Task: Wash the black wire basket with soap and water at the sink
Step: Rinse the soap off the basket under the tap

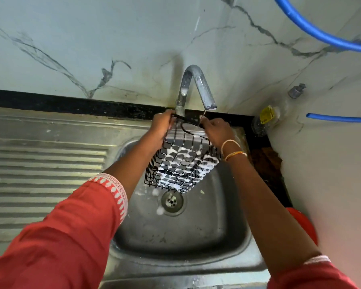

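Over the steel sink (227, 236), below the tap (198, 88): black wire basket (181, 163), tilted, its mesh foamy; my left hand (161, 128) and right hand (217, 132) gripping its upper rim. Step, I judge: rinsing. Next: turning it under water.

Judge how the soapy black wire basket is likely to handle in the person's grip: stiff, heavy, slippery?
The black wire basket probably stays stiff: its grid keeps its shape while held tilted over the sink. It is likely light for its size, being open wire. White foam coats its lower mesh, so it may be slippery; the left hand and right hand both grip its top rim.
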